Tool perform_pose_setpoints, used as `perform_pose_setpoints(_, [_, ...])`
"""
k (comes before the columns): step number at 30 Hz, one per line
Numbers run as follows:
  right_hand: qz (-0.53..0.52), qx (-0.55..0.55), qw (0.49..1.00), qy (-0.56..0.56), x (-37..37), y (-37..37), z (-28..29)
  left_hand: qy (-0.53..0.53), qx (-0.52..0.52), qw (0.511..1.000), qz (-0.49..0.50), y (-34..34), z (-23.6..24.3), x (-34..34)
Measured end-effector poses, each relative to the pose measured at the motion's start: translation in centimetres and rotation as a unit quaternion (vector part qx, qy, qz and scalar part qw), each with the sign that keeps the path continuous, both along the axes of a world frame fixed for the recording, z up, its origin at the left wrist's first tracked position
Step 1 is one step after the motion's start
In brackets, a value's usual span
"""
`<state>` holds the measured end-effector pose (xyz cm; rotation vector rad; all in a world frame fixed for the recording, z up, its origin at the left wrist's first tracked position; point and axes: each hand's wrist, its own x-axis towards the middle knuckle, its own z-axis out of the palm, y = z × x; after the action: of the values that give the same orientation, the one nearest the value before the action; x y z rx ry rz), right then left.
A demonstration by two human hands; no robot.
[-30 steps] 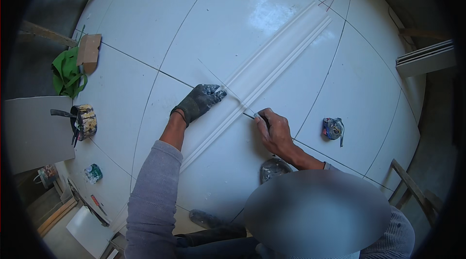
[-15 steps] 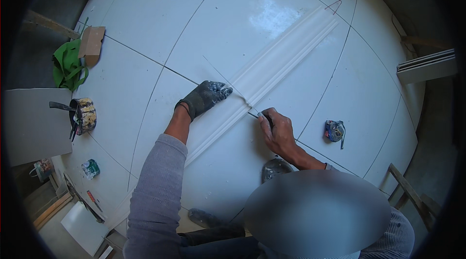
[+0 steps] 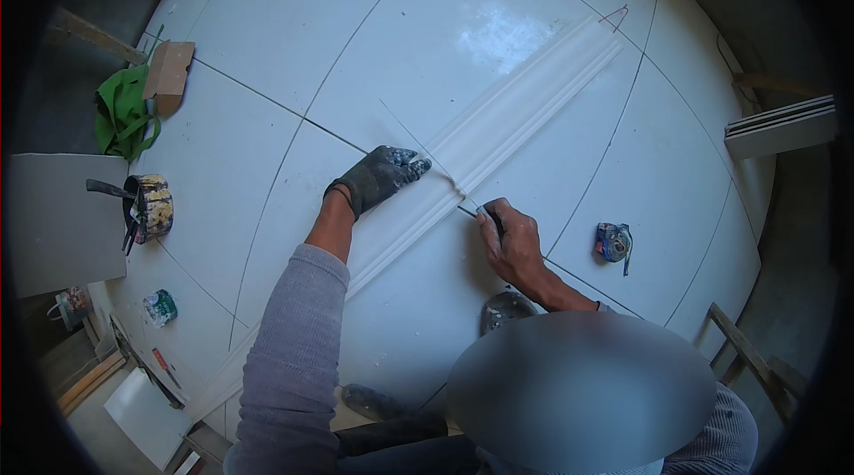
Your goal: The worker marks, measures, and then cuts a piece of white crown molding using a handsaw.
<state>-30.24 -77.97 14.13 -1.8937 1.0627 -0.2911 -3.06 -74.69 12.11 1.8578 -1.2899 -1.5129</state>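
Note:
A long white grooved moulding (image 3: pixel 525 110) lies diagonally over the tiled floor. Across it runs the thin blade of a handsaw (image 3: pixel 412 133), seen nearly edge-on, with white crumbs beside it on the moulding. My right hand (image 3: pixel 511 239), bare and dusted white, is closed round the saw's dark handle at the moulding's near right edge. My left hand (image 3: pixel 382 176), in a dark glove smeared with white, grips the moulding just left of the blade, its fingers bent near the cut line. Its palm side is hidden.
A tape measure (image 3: pixel 614 243) lies on the right. At the left are a stained pot (image 3: pixel 157 208) with tools in it, a green cloth bag (image 3: pixel 121 115), a cardboard piece (image 3: pixel 169 75) and a small green-white container (image 3: pixel 161 308). Stacked panels (image 3: pixel 783 126) stand far right. My shoe (image 3: pixel 507 309) is close by.
The view has shifted slightly. Both hands keep their grips, and the saw blade still crosses the moulding at about the same spot.

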Motion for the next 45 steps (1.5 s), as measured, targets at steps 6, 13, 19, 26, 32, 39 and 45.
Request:
perform_pose_setpoints(6, [0.002,-0.026,1.0,-0.002,-0.1,-0.1,0.3,0.055,0.007,0.997,0.048,0.5,-1.1,-0.3])
perform_pose_setpoints(13, [0.006,-0.023,1.0,-0.008,0.3,0.0,0.5,-0.073,-0.078,0.991,-0.081,1.1,-3.3,1.3])
perform_pose_setpoints(19, [0.011,-0.031,0.999,-0.009,0.1,-0.2,0.4,-0.075,0.043,0.995,-0.055,-0.7,0.8,-0.4])
perform_pose_setpoints(26, [0.006,-0.019,1.0,-0.014,0.2,0.0,0.4,-0.022,0.033,0.999,0.02,0.2,-1.3,0.3])
perform_pose_setpoints(32, [0.004,-0.028,1.0,-0.01,-0.2,-0.1,0.2,-0.026,0.011,1.0,0.004,0.1,-2.4,-0.1])
perform_pose_setpoints(39, [0.008,-0.026,1.0,-0.004,-0.2,-0.1,0.2,-0.097,-0.064,0.989,-0.086,0.6,-3.5,0.4])
perform_pose_setpoints(45, [0.01,-0.024,1.0,-0.011,0.1,0.0,0.2,-0.211,-0.163,0.945,-0.189,0.9,-3.3,0.8])
